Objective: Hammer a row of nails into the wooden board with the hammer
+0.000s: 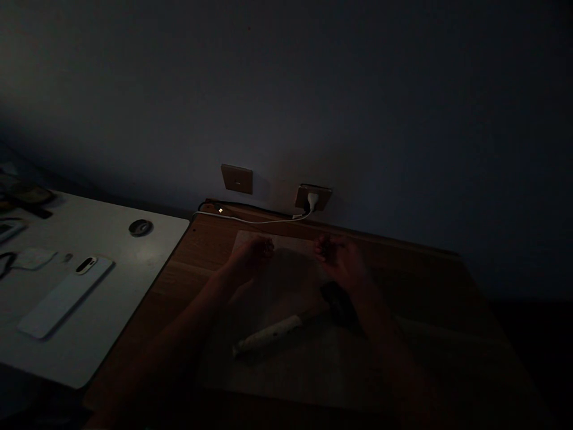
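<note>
The scene is very dark. A pale sheet or board [286,275] lies on the wooden table, and both hands are over its far end, apart from each other. My left hand [253,251] is closed, its fingers curled at something small that I cannot make out. My right hand [342,257] is closed too, around a small dark thing too dim to name. Nearer to me lies a tool with a pale, knife-like handle [268,335]; its darker end points right. Beside my right wrist sits a black object [336,301], partly covered by the forearm.
A white table [134,263] adjoins on the left, bearing a phone [67,298], a roll of tape [140,227] and cables. Along the wooden table's back edge [380,239] a white cable [264,221] runs to a wall socket [313,197]. Another wall plate [237,178] is beside it.
</note>
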The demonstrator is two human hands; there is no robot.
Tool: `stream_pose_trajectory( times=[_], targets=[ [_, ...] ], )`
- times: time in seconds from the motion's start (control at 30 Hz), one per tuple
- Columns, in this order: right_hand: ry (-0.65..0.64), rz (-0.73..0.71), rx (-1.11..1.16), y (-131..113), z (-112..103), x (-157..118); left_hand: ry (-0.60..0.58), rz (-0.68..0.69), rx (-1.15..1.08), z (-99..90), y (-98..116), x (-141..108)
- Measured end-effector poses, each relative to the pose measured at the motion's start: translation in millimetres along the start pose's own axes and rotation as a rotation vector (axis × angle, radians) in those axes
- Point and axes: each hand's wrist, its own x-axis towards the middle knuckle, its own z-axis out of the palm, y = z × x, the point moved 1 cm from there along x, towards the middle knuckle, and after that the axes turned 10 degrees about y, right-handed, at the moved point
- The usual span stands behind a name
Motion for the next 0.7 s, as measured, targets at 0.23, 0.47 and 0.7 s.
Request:
stream_pose_trajectory(
  times=[0.23, 0.47, 0.7],
  targets=[
    [-0.057, -0.068, -0.608, 11, 11, 6, 0.005, 0.06, 0.309, 0.2, 0, 1],
    [-0.142, -0.169, -0.952, 9, 31, -6, -0.103, 0.227, 0.681, 6.4, 6, -3],
    [-0.138, -0.194, -0.833, 1, 32, 0, -0.096, 0.217, 0.596, 11.1, 18, 3]
  ],
)
